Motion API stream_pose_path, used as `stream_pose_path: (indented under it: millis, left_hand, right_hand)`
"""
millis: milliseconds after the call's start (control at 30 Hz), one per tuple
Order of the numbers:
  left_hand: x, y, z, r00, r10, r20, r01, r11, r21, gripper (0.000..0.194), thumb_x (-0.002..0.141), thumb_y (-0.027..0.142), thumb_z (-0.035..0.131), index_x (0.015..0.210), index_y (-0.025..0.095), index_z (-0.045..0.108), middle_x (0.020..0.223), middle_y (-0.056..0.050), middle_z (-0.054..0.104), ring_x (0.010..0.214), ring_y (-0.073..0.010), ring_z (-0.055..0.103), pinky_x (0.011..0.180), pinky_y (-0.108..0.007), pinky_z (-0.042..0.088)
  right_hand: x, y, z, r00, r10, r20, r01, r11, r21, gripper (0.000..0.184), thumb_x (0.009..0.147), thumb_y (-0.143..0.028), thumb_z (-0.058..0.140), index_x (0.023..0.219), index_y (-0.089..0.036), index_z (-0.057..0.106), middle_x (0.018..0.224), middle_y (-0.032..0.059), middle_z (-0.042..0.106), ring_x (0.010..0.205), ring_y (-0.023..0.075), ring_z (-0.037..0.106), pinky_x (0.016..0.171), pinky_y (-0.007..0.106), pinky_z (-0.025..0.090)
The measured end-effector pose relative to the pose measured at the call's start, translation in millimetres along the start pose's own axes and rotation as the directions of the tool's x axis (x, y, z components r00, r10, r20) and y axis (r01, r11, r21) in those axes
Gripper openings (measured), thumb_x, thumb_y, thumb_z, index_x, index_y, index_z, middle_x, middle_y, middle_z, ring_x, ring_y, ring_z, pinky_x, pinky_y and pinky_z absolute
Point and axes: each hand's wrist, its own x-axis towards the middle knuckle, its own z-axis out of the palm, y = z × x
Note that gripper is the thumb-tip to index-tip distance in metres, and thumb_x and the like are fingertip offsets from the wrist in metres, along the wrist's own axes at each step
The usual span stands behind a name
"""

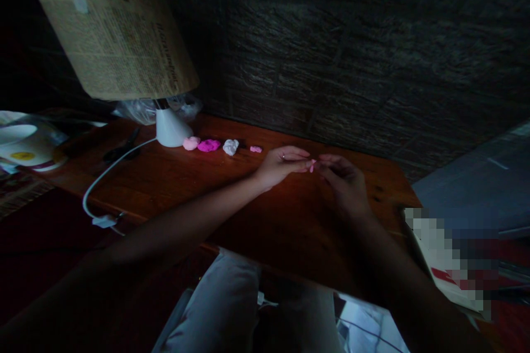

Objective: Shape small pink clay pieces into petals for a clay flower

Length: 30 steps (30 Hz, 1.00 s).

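Observation:
Both my hands meet over the wooden desk (174,187). My left hand (281,165) and my right hand (343,179) pinch a small pink piece of clay (312,165) between their fingertips. A ring shows on a finger of my left hand. Behind them, near the lamp, lie a pale pink clay lump (191,143), a bright magenta lump (208,145), a white lump (231,146) and a tiny pink bit (255,149).
A lamp with a white base (171,128) and a newspaper-covered shade (111,27) stands at the back left; its white cord (97,182) runs over the desk edge. A dark brick wall (351,55) is behind. A bowl (25,149) sits far left, papers (443,265) at the right.

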Motion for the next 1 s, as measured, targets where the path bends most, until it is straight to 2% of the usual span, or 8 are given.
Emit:
stream_pose_path:
  millis: [233, 433, 667, 867, 1000]
  left_hand:
    - [0.3, -0.8, 0.9, 1.000, 0.005, 0.001, -0.005, 1.000, 0.015, 0.041, 0.061, 0.031, 0.092, 0.091, 0.012, 0.072, 0.083, -0.005, 0.077, 0.080, -0.0162, 0.073, 0.091, -0.041, 0.057]
    - [-0.1, -0.9, -1.7, 0.999, 0.036, 0.018, -0.038, 0.996, 0.086, 0.040, 0.060, 0.029, 0.092, 0.091, 0.012, 0.072, 0.083, -0.005, 0.078, 0.082, -0.0172, 0.073, 0.094, -0.041, 0.055]
    - [-0.4, -0.4, -1.7, 0.999, 0.038, 0.028, -0.040, 0.995, 0.088, 0.039, 0.061, 0.028, 0.091, 0.092, 0.013, 0.072, 0.084, -0.005, 0.078, 0.082, -0.0165, 0.074, 0.093, -0.040, 0.057]
    - [-0.2, 0.8, 0.4, 1.000, 0.008, -0.010, -0.008, 1.000, 0.026, 0.039, 0.062, 0.027, 0.090, 0.092, 0.012, 0.072, 0.082, -0.004, 0.077, 0.078, -0.0153, 0.073, 0.090, -0.040, 0.058]
    - [-0.9, 1.5, 1.2, 1.000, -0.007, -0.021, 0.007, 1.000, 0.005, 0.038, 0.062, 0.025, 0.090, 0.092, 0.012, 0.072, 0.084, -0.005, 0.077, 0.080, -0.0153, 0.073, 0.093, -0.042, 0.057]
  right_hand:
    - [0.1, -0.1, -0.7, 1.000, 0.013, 0.009, -0.013, 1.000, -0.010, 0.027, 0.068, -0.035, 0.085, 0.091, -0.026, 0.074, 0.080, -0.0010, 0.074, 0.063, 0.0133, 0.060, 0.057, 0.028, 0.050]
    - [0.1, 1.7, -0.7, 0.999, -0.020, 0.031, 0.022, 0.998, -0.062, 0.029, 0.070, -0.037, 0.084, 0.093, -0.025, 0.072, 0.082, 0.0004, 0.075, 0.075, 0.0176, 0.068, 0.072, 0.034, 0.056]
    - [0.5, 1.0, -0.4, 0.998, -0.059, 0.013, 0.060, 0.994, -0.091, 0.028, 0.068, -0.037, 0.085, 0.090, -0.025, 0.072, 0.080, -0.0006, 0.075, 0.076, 0.0170, 0.069, 0.079, 0.036, 0.057]
    - [0.4, 2.1, -1.4, 1.000, -0.029, -0.005, 0.029, 0.997, -0.072, 0.029, 0.068, -0.040, 0.086, 0.091, -0.025, 0.074, 0.085, 0.0009, 0.076, 0.075, 0.0174, 0.068, 0.066, 0.032, 0.056]
    - [0.5, 2.8, -2.0, 1.000, -0.027, -0.004, 0.026, 0.997, -0.069, 0.029, 0.070, -0.038, 0.085, 0.093, -0.025, 0.074, 0.083, 0.0006, 0.076, 0.069, 0.0157, 0.066, 0.065, 0.032, 0.055]
